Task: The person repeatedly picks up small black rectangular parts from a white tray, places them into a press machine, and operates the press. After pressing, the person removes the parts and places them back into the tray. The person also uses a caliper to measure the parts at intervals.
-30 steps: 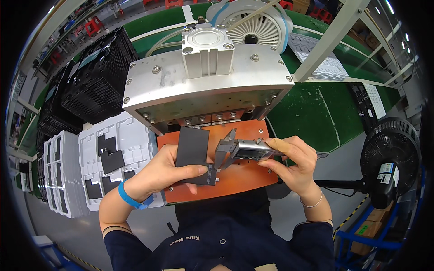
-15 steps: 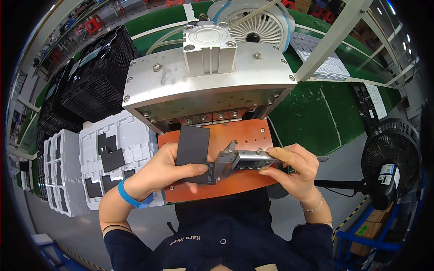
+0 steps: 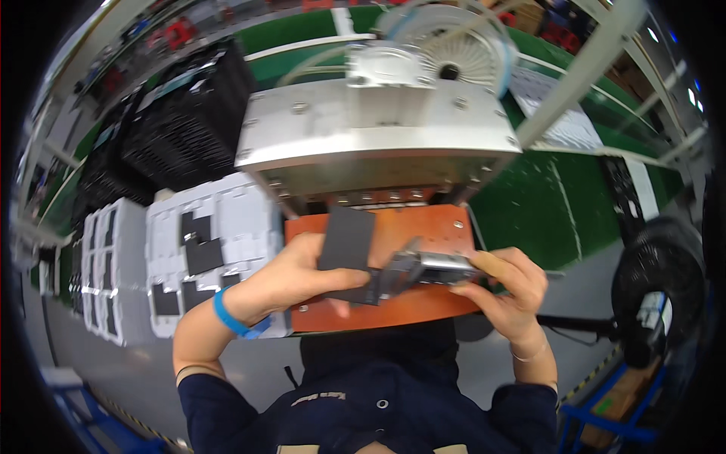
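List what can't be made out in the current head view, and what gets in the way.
All in the head view:
Readout on the caliper in the right hand: motion blur.
Whether its jaws touch the flat black piece: blurred there.
Most fingers of the left hand: hidden behind the flat black piece.
Blades of the black fan: blurred.

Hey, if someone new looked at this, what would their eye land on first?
Probably the big silver machine at upper centre, with the bright orange plate below it. Over that plate, the left hand holds a dark rectangular piece, and the right hand holds a caliper, its jaws near the piece's lower right. Farther left, black stacked trays rise behind white trays.
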{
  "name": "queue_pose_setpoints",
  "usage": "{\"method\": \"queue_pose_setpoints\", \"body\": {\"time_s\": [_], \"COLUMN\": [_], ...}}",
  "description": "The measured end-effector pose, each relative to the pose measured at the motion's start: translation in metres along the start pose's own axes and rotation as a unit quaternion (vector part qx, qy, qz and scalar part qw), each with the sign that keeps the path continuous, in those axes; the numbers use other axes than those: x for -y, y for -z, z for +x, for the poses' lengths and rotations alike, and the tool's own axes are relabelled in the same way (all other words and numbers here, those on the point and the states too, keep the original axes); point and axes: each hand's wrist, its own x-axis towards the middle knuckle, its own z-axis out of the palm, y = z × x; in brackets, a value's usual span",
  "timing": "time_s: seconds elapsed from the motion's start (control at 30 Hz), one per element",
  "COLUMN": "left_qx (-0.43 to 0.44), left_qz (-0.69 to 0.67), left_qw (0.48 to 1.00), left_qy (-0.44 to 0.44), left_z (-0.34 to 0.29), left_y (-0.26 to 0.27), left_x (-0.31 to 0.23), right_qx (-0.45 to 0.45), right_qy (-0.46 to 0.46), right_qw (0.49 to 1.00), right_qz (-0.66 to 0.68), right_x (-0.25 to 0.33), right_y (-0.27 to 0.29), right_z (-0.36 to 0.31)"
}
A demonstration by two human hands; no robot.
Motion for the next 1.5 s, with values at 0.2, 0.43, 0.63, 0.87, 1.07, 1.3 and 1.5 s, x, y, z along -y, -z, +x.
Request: {"method": "queue_pose_setpoints", "body": {"time_s": [0.2,0.43,0.63,0.87,1.07,1.3,1.5], "left_qx": [0.019,-0.596,-0.55,-0.509,-0.361,-0.368,-0.396], "left_qz": [0.051,0.521,0.573,0.554,0.598,0.623,0.703], "left_qw": [0.998,0.611,0.608,0.659,0.71,0.679,0.58], "left_qy": [0.029,-0.011,-0.011,0.004,-0.092,-0.122,-0.109], "left_z": [-0.058,-0.151,-0.17,-0.178,-0.133,-0.123,-0.112], "left_y": [0.035,0.161,0.222,0.19,0.112,0.122,0.107], "left_x": [-0.011,0.058,0.125,0.128,0.088,0.094,0.09], "right_qx": [-0.096,-0.071,-0.047,-0.026,-0.039,-0.056,-0.092], "right_qy": [-0.139,-0.291,-0.344,-0.268,-0.24,-0.186,-0.213], "right_qw": [0.984,0.954,0.931,0.943,0.941,0.946,0.949], "right_qz": [0.049,-0.009,-0.111,-0.194,-0.235,-0.261,-0.213], "right_x": [-0.028,-0.148,-0.234,-0.223,-0.214,-0.206,-0.181], "right_y": [0.041,0.077,0.077,0.054,0.043,0.036,0.05], "right_z": [-0.05,-0.088,-0.123,-0.108,-0.101,-0.099,-0.09]}}
